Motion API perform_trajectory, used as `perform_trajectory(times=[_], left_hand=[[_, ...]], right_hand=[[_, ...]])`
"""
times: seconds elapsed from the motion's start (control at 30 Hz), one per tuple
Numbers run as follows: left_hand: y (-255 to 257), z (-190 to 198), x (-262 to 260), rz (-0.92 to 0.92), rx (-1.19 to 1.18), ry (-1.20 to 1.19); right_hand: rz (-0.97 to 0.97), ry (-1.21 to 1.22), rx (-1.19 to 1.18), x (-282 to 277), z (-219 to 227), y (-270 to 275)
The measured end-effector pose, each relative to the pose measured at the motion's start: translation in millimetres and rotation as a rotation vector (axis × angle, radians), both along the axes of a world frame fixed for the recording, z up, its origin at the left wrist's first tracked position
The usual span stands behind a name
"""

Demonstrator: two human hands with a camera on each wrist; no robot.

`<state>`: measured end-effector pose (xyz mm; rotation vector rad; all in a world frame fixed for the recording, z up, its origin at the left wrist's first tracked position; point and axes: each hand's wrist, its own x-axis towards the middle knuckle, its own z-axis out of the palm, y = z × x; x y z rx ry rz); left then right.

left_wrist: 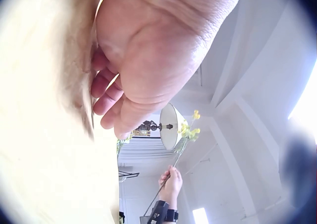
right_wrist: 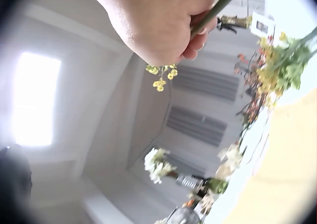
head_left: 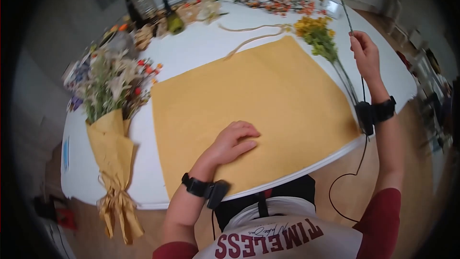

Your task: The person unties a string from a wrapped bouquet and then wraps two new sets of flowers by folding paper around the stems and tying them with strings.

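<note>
My right hand point(head_left: 366, 57) is raised over the right side of the table, its fingers curled round the thin green stem of a yellow flower point(head_left: 344, 7). The flower's small yellow heads point(right_wrist: 161, 78) show beyond the hand in the right wrist view. My left hand point(head_left: 235, 141) rests with relaxed fingers on a large sheet of yellow-tan wrapping paper point(head_left: 258, 86), near its front edge. In the left wrist view the palm lies close over the paper. More yellow flowers with green leaves point(head_left: 318, 38) lie along the sheet's right edge, below the right hand.
A paper-wrapped bouquet point(head_left: 112, 139) tied with ribbon lies at the left, overhanging the white table's point(head_left: 148, 182) front edge. Behind the sheet are a tan ribbon point(head_left: 254, 29), a green bottle point(head_left: 175, 23) and orange-red berry sprays point(head_left: 278, 2). A black cable point(head_left: 330, 187) hangs by the right arm.
</note>
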<state>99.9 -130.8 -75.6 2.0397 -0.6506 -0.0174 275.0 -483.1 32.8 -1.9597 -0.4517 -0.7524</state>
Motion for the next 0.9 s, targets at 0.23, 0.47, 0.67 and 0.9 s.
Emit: perform_trajectory(times=[0.23, 0.47, 0.67, 0.9], left_hand=[[2.7, -7.9, 2.1, 0.024, -0.025, -0.006], [4.0, -11.2, 3.4, 0.001, -0.045, -0.017], [2.7, -12.1, 3.0, 0.017, -0.069, -0.006], [4.0, -10.7, 1.9, 0.025, -0.064, -0.005]], right_hand=[[0.265, -0.056, -0.169, -37.2, -32.2, 147.5], [0.411, -0.035, -0.288, -57.9, -90.8, 227.9], [0.442, 0.05, -0.45, -60.8, -123.7, 237.4], [0.495, 0.189, -0.55, -72.1, -106.9, 223.3]])
